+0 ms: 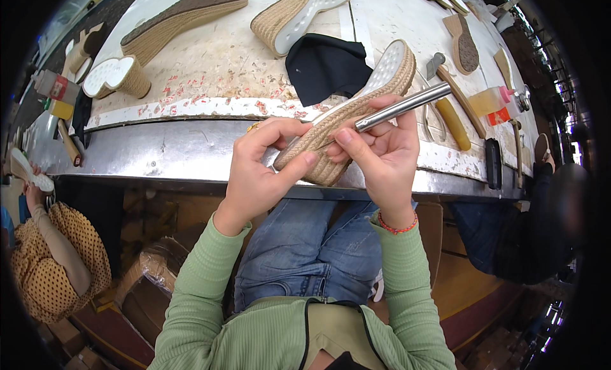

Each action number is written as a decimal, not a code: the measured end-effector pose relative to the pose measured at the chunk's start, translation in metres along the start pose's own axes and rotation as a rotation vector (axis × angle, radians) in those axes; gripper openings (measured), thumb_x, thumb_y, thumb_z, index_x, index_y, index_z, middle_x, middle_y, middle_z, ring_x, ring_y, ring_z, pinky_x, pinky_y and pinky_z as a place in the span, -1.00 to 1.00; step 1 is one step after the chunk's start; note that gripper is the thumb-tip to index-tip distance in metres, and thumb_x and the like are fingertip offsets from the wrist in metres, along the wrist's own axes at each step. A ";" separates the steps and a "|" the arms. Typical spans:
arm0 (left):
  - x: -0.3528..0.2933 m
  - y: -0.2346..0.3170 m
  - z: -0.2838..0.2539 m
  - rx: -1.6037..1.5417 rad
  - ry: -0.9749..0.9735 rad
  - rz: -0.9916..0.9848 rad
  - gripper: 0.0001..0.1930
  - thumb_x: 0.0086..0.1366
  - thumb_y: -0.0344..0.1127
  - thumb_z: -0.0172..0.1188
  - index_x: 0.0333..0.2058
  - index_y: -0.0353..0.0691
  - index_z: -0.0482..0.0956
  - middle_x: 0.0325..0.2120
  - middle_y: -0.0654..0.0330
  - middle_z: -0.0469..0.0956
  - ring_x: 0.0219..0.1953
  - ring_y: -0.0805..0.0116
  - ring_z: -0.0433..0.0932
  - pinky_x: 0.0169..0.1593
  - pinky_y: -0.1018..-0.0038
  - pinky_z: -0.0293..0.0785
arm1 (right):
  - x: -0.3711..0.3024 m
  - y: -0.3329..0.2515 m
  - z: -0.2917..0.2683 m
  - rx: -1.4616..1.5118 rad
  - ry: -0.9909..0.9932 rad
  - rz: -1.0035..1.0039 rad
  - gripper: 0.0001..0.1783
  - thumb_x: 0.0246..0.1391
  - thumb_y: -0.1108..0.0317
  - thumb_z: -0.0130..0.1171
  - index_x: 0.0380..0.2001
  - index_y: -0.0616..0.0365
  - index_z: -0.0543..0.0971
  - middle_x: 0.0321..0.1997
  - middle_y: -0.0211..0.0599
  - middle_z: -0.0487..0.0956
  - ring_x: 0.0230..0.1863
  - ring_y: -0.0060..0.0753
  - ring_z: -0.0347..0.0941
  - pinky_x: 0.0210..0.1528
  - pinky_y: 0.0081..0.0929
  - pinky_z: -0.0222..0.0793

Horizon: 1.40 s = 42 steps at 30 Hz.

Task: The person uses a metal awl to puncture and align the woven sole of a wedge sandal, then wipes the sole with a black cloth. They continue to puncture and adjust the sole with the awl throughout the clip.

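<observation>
A braided, rope-covered wedge sole (pixel 331 121) with a white, dimpled upper face is held at a tilt over the table's front edge. My left hand (pixel 259 169) pinches its near left end between thumb and fingers. In my right hand (pixel 387 163) is a slim silver metal tool (pixel 404 106), gripped near its lower end. The tool slants up to the right, and its thin tip points at the braided side. Whether the tip enters the braid I cannot tell. Behind the sole lies a black cloth (pixel 326 65).
Other wedge soles (pixel 181 25) lie along the table's far side. At the right are a hammer (pixel 459 93), a yellow handle (pixel 453 125), a bottle of yellowish liquid (pixel 489 104) and a black bar-shaped object (pixel 493 163). Another person (pixel 60 255) works at the left; someone else sits at the right.
</observation>
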<state>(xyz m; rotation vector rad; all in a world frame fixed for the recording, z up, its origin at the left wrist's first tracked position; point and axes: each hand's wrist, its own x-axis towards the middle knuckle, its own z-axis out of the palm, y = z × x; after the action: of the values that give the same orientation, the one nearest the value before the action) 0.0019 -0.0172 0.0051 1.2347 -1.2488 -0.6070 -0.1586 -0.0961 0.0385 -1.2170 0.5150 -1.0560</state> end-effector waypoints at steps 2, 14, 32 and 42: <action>-0.002 -0.003 0.002 -0.106 0.041 -0.065 -0.76 0.17 -0.42 0.23 -0.18 -0.36 0.63 -0.29 0.14 0.61 -0.34 0.48 0.45 -0.22 0.55 0.40 | 0.000 0.002 0.002 0.015 0.022 -0.026 -0.56 0.10 0.69 0.17 -0.02 0.26 0.23 -0.31 -0.05 0.59 -0.40 -0.38 0.61 -0.38 -0.57 0.63; -0.002 0.000 -0.001 -0.080 0.013 -0.026 -0.75 0.23 -0.44 0.13 -0.16 -0.43 0.62 -0.26 0.10 0.59 -0.29 0.44 0.51 -0.17 0.54 0.43 | -0.001 0.006 0.002 -0.068 -0.039 -0.012 -0.60 0.09 0.69 0.19 -0.11 0.22 0.24 -0.33 -0.07 0.61 -0.42 -0.50 0.59 -0.40 -0.67 0.55; -0.001 -0.003 -0.001 -0.088 0.012 -0.009 -0.77 0.21 -0.48 0.13 -0.18 -0.43 0.62 -0.27 0.10 0.58 -0.30 0.44 0.52 -0.19 0.55 0.45 | 0.000 0.005 0.003 -0.046 -0.038 0.030 -0.62 0.10 0.68 0.18 -0.14 0.19 0.23 -0.35 -0.09 0.61 -0.44 -0.51 0.58 -0.42 -0.67 0.54; -0.001 -0.002 0.000 -0.107 0.019 -0.020 -0.77 0.22 -0.47 0.14 -0.19 -0.45 0.62 -0.27 0.10 0.58 -0.30 0.45 0.53 -0.18 0.55 0.45 | 0.000 0.006 0.004 -0.041 -0.022 0.017 -0.62 0.10 0.66 0.19 -0.14 0.19 0.24 -0.35 -0.11 0.61 -0.45 -0.53 0.59 -0.44 -0.69 0.53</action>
<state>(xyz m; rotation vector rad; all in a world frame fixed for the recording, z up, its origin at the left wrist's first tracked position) 0.0025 -0.0165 0.0024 1.1630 -1.1746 -0.6668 -0.1531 -0.0943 0.0339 -1.2572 0.5309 -1.0208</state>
